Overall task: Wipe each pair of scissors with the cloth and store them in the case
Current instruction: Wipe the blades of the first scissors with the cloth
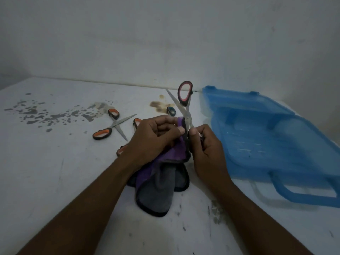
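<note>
I hold a pair of red-handled scissors (184,100) spread open above the table, one handle loop pointing up and one blade tip aimed up-left. My right hand (206,146) grips their lower part. My left hand (156,137) pinches a purple and grey cloth (163,173) against the lower blade; the cloth hangs down onto the table. An orange-handled pair (114,126) lies open to the left. Another orange-handled pair (137,123) is mostly hidden behind my left hand. A blue handle loop (171,110) of a further pair shows behind the hands.
A translucent blue plastic case (272,144) lies open on the right, its carrying handle toward me. The white table (55,172) carries dark paint flecks at far left and brown stains near the wall. A plain wall closes the far edge.
</note>
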